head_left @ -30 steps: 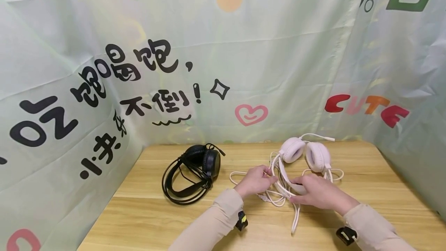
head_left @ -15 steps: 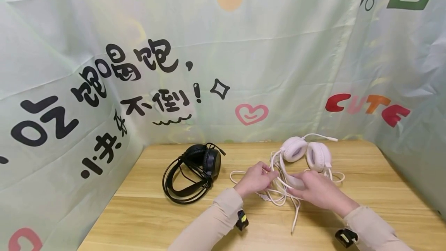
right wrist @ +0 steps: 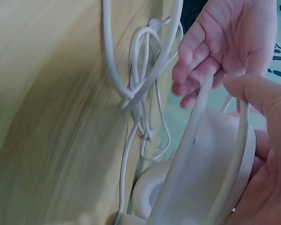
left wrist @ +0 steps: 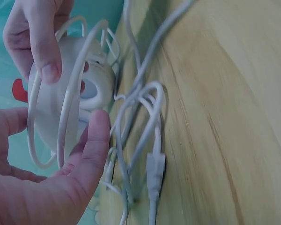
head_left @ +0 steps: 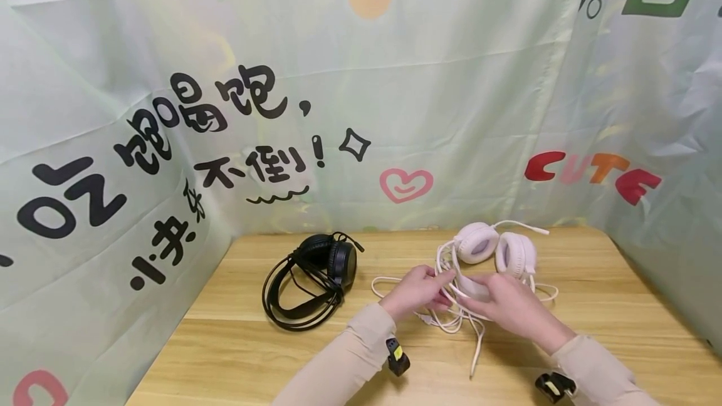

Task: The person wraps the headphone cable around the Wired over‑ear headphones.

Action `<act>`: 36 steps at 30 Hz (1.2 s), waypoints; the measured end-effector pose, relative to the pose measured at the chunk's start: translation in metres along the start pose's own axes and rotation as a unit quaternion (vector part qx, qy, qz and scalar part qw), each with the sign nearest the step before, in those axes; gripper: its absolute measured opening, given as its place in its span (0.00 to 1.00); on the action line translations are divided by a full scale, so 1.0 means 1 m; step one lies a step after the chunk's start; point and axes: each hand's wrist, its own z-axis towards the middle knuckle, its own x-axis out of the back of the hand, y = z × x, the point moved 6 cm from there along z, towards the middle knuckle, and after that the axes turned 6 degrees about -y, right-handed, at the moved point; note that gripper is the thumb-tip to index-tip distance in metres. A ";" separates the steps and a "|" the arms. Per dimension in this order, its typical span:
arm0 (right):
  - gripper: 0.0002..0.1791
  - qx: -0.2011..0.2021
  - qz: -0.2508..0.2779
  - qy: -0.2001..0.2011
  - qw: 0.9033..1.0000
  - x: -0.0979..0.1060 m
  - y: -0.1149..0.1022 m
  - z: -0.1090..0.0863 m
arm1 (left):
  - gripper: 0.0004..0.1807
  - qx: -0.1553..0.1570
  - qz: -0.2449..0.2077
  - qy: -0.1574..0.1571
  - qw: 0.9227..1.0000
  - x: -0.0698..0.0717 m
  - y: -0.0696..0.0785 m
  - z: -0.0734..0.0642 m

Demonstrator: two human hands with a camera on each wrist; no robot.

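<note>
A white headset point(head_left: 516, 255) lies at the right of the table, its ear cups at the back and its boom microphone point(head_left: 521, 225) pointing right. My left hand point(head_left: 416, 292) holds the left part of its headband frame, thumb and fingers on either side of the thin bars in the left wrist view. From the right, my right hand point(head_left: 516, 307) grips the wide white headband point(right wrist: 210, 159), its thumb over one bar. The front of the headband is raised off the wood. Beneath it lies the white cable point(head_left: 476, 349), loosely bundled, with a plug point(left wrist: 154, 173) beside it.
A black headset point(head_left: 343, 262) with its cord lies on the wooden table point(head_left: 225, 356) left of my hands. Printed cloth point(head_left: 316, 99) walls the table at the back and both sides. A black wrist camera point(head_left: 397, 359) sits at my left cuff.
Both hands have shifted slightly closer together on the headband, which has tilted a little upward. My right thumb has moved up and left along the frame. The black headset has stayed put.
</note>
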 end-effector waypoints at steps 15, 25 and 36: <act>0.08 0.014 0.023 0.030 0.999 -0.007 -0.020 0.002 | 0.19 0.029 -0.141 0.008 0.990 -0.011 -0.001 0.007; 0.15 0.008 0.001 0.025 1.000 -0.015 -0.032 0.001 | 0.17 0.046 -0.145 0.035 0.988 -0.009 -0.006 0.006; 0.23 0.008 -0.006 0.038 0.999 -0.019 -0.036 -0.001 | 0.08 0.034 -0.154 0.064 0.985 -0.007 -0.006 0.007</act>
